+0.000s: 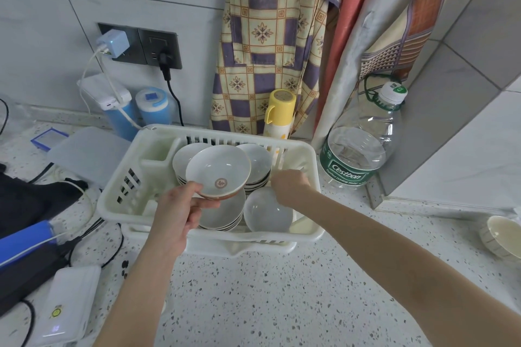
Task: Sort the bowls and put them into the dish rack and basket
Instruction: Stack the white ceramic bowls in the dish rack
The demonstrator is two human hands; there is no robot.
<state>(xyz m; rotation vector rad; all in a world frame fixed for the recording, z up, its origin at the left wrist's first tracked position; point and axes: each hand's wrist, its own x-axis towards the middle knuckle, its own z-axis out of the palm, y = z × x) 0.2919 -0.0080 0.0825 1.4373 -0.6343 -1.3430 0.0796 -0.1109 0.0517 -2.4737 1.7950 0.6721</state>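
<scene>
I see left hand point(175, 211) pinching bowl point(218, 171) over rack point(118, 191). Right hand point(290, 184) curled, grip hidden. Water bottle point(363, 144), yellow cup point(279, 113) behind; cables point(93, 231) left on desk point(253, 290).

glossy ceramic bowls point(218, 170), matt plastic rack point(118, 191), speckled stone counter point(253, 290)

Left hand point(176, 215) gripping, right hand point(290, 187) curled.

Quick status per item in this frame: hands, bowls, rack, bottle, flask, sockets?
left hand: grips the marked bowl's rim
marked bowl: held tilted above the stacks
right hand: fingers curled inside the rack, grasp unclear
dish rack: holding several bowl stacks
single bowl: upright in rack
water bottle: capped
yellow flask: lid on
wall sockets: charger and plug inserted
</scene>
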